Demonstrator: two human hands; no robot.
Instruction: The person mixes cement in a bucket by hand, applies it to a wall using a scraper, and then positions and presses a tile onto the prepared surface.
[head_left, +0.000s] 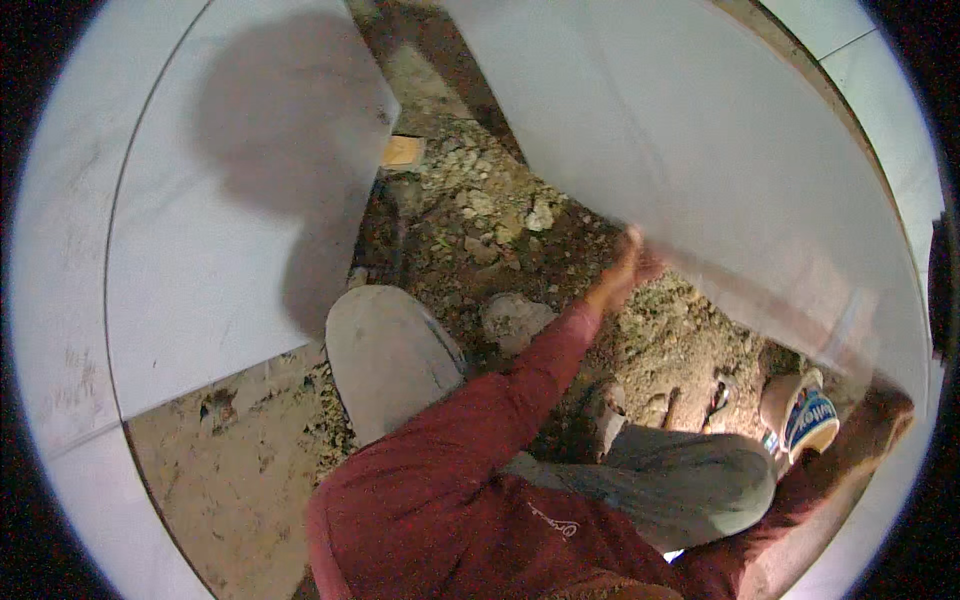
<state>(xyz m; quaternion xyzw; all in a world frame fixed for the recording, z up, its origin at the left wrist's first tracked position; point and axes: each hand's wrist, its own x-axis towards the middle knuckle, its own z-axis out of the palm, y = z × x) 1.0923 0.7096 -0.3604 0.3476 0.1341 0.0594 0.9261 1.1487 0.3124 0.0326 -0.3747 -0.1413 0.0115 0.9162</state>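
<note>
A large pale floor tile [730,130] spans the upper right, its near edge raised over the rubble. My left hand [630,268] is closed round that edge near its left part, thumb against the top face and the other fingers mostly hidden. At the tile's near right corner is my right hand [885,415], closed on the edge, though shadow and blur soften its fingers. Below the tile lies broken ground [470,240] of gravel and dirt lumps. A second pale tile [210,320] lies flat at the left, with a dark shadow across it.
A small white and blue tub [815,420] stands beside my right forearm. Near my knees are a rounded stone [515,322] and loose rubble. A small tan block [403,152] sits by the left tile's edge. Bare screed [220,470] shows at the lower left.
</note>
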